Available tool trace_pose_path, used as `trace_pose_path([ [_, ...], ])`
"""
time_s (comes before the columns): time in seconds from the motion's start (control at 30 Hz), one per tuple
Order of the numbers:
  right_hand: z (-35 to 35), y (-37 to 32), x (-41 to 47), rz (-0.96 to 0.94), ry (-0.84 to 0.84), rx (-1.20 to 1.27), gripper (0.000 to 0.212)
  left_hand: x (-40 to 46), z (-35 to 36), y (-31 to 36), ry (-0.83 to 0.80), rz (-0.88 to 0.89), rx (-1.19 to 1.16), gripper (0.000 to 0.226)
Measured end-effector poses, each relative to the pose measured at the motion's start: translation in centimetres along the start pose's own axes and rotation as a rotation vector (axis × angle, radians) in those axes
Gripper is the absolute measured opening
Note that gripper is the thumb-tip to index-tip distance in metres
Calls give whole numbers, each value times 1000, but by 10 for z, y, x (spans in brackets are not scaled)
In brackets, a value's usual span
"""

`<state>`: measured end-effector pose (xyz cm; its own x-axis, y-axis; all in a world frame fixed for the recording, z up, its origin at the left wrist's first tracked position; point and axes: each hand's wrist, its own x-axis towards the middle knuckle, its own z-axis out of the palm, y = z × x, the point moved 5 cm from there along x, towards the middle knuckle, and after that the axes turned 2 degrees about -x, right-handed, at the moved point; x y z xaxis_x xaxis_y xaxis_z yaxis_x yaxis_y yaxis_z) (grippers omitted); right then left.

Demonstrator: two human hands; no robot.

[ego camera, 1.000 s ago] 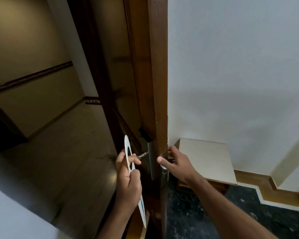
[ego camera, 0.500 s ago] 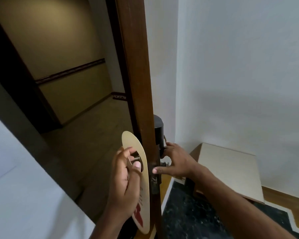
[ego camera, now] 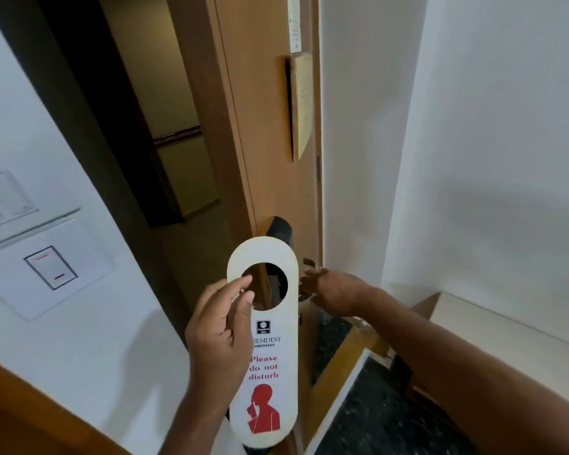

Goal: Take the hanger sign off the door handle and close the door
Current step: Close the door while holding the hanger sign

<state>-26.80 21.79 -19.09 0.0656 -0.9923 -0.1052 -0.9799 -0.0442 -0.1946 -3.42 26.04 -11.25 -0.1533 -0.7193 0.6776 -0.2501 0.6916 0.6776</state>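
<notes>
Hanger sign, white with red print, in left hand

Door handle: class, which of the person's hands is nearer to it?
Right. The right hand is at the door handle, apparently gripping it; the left hand holds the sign in front of the door, off the handle.

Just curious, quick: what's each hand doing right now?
Left hand: closed, holding the sign.
Right hand: closed on the door handle.
</notes>
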Motion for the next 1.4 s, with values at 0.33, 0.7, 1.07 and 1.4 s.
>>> trace_pose_path([
  [0.33, -3, -34, 64, -241, -111, -226, 48, 32, -44, -30, 264, -132, -238, 44],
  [0.7, 17, -67, 149, -382, 120, 162, 55, 67, -53, -57, 419, -40, -258, 31],
  [1.07, 38, -112, 228, -423, 281, 263, 45, 65, -74, -81, 600, -103, 21, 17],
  [1.4, 41, -129, 269, -478, 290, 283, 50, 40, -113, -115, 828, -222, 68, 29],
])
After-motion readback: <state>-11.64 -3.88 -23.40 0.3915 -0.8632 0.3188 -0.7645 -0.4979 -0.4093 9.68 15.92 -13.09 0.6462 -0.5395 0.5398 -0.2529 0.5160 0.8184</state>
